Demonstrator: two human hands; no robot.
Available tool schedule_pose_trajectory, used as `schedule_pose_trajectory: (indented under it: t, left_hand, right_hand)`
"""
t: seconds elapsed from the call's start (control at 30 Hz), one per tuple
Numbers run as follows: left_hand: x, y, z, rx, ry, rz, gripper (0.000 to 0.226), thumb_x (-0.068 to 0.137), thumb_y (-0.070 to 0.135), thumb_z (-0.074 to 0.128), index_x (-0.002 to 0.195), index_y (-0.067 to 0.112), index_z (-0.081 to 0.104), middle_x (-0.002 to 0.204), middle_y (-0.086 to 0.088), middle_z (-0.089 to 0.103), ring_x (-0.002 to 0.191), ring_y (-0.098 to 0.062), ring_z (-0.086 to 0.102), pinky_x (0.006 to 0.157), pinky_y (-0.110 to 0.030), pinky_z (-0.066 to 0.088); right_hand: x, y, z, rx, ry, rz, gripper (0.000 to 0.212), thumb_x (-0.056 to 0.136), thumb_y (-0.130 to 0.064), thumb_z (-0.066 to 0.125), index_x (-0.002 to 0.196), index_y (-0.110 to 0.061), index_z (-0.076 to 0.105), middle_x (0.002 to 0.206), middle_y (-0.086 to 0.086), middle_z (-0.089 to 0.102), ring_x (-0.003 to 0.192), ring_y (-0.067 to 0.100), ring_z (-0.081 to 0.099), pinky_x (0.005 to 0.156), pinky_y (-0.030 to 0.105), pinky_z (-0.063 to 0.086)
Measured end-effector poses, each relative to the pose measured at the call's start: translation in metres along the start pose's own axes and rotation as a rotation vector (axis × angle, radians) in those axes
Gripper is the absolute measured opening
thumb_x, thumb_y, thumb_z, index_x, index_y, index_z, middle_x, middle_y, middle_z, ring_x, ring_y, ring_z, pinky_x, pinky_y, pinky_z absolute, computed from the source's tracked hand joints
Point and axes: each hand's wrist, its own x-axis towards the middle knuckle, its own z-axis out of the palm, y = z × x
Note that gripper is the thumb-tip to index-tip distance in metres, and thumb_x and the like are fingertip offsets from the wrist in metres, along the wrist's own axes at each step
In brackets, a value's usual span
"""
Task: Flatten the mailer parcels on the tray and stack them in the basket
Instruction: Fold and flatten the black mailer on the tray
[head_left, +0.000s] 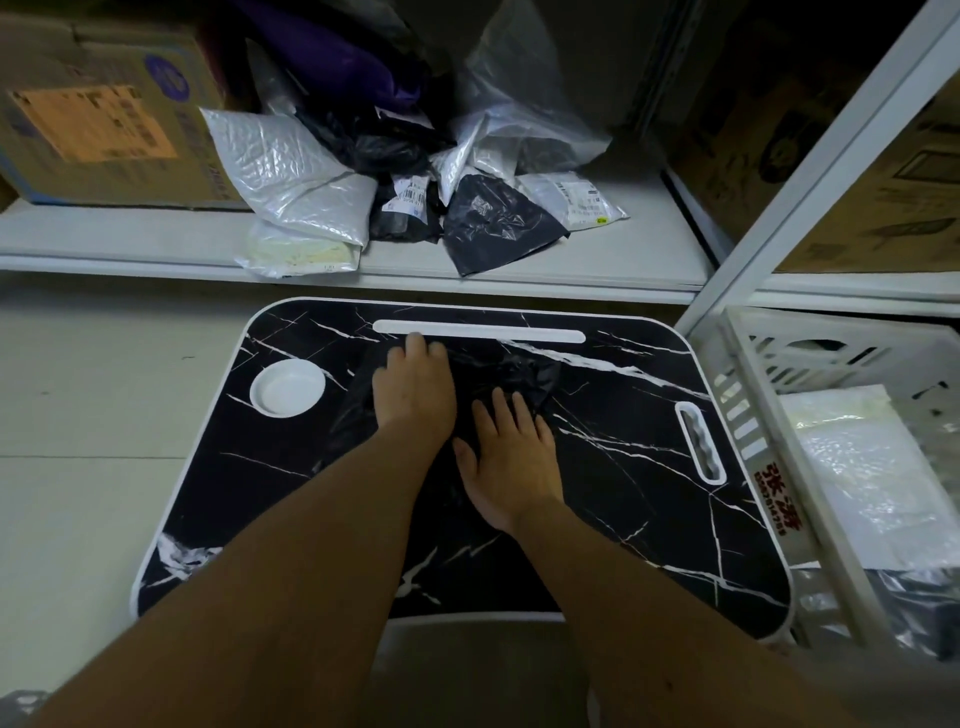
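Palms down on a black mailer (524, 376) at the tray's (649, 525) far middle, just short of the white slot (478, 331); my left hand (413, 389) lies flat with fingers spread, gripping nothing; my right hand (506, 452) presses beside it, fingers splayed open too. Black film on black marble hides the mailer's edges, so I may miss a fold and leave it lumpy; trapped air could bulge toward the right and spring back once I lift; slick plastic may skid toward the round cup (287, 387). The basket (748, 441) waits off the tray's right edge, white mailers (857, 467) already inside.
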Motion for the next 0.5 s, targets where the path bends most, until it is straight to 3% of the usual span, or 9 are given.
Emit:
schedule_pose_trajectory:
  t: [0.1, 0.2, 0.27, 0.33, 0.5]
  left_hand:
    - [0.025, 0.010, -0.001, -0.065, 0.008, 0.138, 0.029, 0.095, 0.016, 0.052, 0.123, 0.013, 0.047, 0.125, -0.006, 0.045, 0.105, -0.027, 0.055, 0.077, -0.036, 0.047]
    - [0.042, 0.023, 0.003, -0.088, -0.154, 0.179, 0.021, 0.096, 0.024, 0.049, 0.114, 0.014, 0.053, 0.119, -0.006, 0.055, 0.105, -0.028, 0.057, 0.079, -0.038, 0.045]
    - [0.049, 0.026, 0.006, -0.059, -0.210, 0.168, 0.019, 0.096, 0.023, 0.050, 0.110, 0.012, 0.058, 0.115, -0.009, 0.059, 0.106, -0.028, 0.056, 0.082, -0.037, 0.045]
    - [0.055, 0.024, 0.007, -0.089, -0.174, 0.127, 0.018, 0.095, 0.020, 0.051, 0.105, 0.009, 0.061, 0.112, -0.012, 0.062, 0.106, -0.030, 0.057, 0.082, -0.038, 0.045]
    - [0.062, 0.021, 0.015, -0.280, -0.124, -0.146, 0.030, 0.097, 0.029, 0.049, 0.100, 0.002, 0.064, 0.109, -0.017, 0.064, 0.107, -0.034, 0.057, 0.085, -0.040, 0.045]
  right_hand:
    - [0.003, -0.002, -0.003, -0.060, 0.049, -0.078, 0.059, 0.098, -0.052, 0.021, 0.147, -0.022, 0.034, 0.156, 0.004, 0.027, 0.146, 0.025, 0.018, 0.116, 0.046, 0.016]
    - [0.008, -0.003, -0.004, -0.062, 0.185, -0.096, 0.054, 0.093, -0.049, 0.024, 0.122, -0.020, 0.059, 0.124, 0.000, 0.057, 0.117, 0.024, 0.049, 0.095, 0.043, 0.037]
    - [0.009, 0.001, -0.003, -0.009, 0.209, -0.063, 0.057, 0.092, -0.048, 0.022, 0.121, -0.018, 0.060, 0.125, 0.001, 0.057, 0.120, 0.024, 0.046, 0.098, 0.043, 0.037]
    - [0.009, 0.005, 0.001, 0.025, 0.159, -0.069, 0.065, 0.091, -0.050, 0.018, 0.136, -0.015, 0.049, 0.144, 0.006, 0.044, 0.135, 0.024, 0.034, 0.110, 0.043, 0.028]
    - [0.002, 0.005, 0.003, 0.068, 0.056, -0.121, 0.074, 0.091, -0.054, 0.011, 0.150, -0.011, 0.027, 0.159, 0.015, 0.016, 0.147, 0.029, 0.011, 0.119, 0.044, 0.012]
